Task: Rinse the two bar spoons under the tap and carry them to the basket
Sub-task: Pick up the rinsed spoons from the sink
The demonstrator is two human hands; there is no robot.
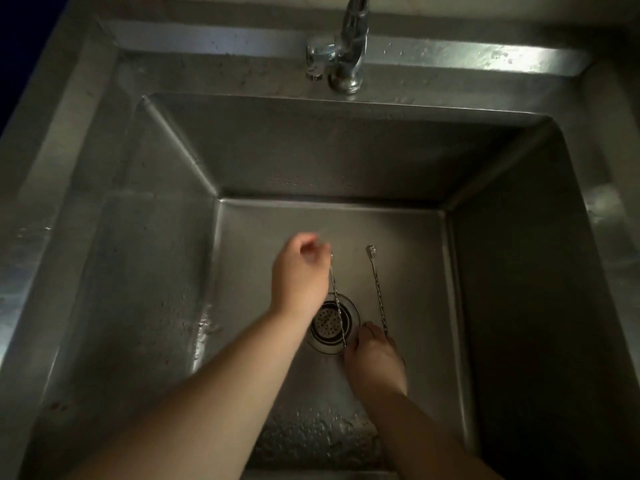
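Deep in the steel sink (166, 258) | two bar spoons (378, 289) lie by the drain (330, 322) | left hand (300, 271) pinches one's far tip, right hand (375, 358) curls over near ends | thin, stiff, wet-slick, likely light: grip the twisted stems.

Both forearms are bare, no sleeve visible; the left hand (299, 268) and right hand (375, 362) seem without rings or gloves.

Brushed steel sink (502, 271), glossy chrome tap (349, 43), twisted shiny metal spoons (379, 292).
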